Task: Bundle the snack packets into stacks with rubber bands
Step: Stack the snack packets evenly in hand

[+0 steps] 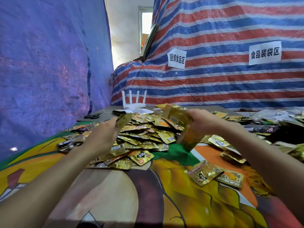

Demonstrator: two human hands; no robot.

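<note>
The head view is the only one. In the middle of the frame the left hand [105, 134] pinches a single packet [125, 117] by its edge, lifted just above the pile of snack packets [144, 130]. To its right, the right hand [206, 123] has its fingers curled round a stack of packets [178, 116], held upright over the pile; motion blur makes it hard to tell how many it holds. The two hands are near each other but apart, so the single packet looks about to join the stack. The pile spreads across the middle of the printed cloth [172, 203] covering the table. A few loose packets [204, 174] lie at the lower right, and darker packets [263, 127] lie at the right edge. No rubber band is visible anywhere, and I cannot tell whether any finished bundle lies among the heaps. Judged from this, the work is early: one stack is being gathered, unbanded, and nearly the whole pile is left. Behind the pile stand a white router [134, 104] and scissors [93, 116], with two paper signs [176, 58] on the striped tarp [230, 83] at upper right.
</note>
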